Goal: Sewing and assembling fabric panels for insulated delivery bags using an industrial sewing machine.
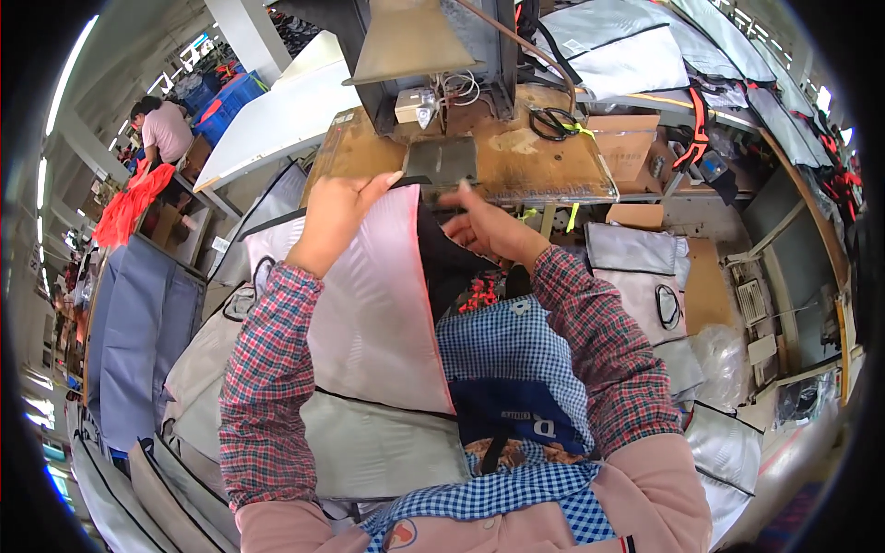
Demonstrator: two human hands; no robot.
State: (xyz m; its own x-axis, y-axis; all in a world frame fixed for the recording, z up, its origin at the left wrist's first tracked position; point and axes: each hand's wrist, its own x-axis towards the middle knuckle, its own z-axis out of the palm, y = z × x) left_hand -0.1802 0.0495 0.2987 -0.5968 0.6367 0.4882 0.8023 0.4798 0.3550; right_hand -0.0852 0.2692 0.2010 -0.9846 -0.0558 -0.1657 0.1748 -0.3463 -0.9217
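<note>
Pale pink fabric panel (369, 295) drapes over my lap, centre-left of frame. My left hand (334, 214) grips its top edge, fingers clenched on it. My right hand (487, 226), centre, pinches the panel's dark edge. Above: worn wooden sewing table (516, 157), black scissors (551, 121) upper right.
</note>
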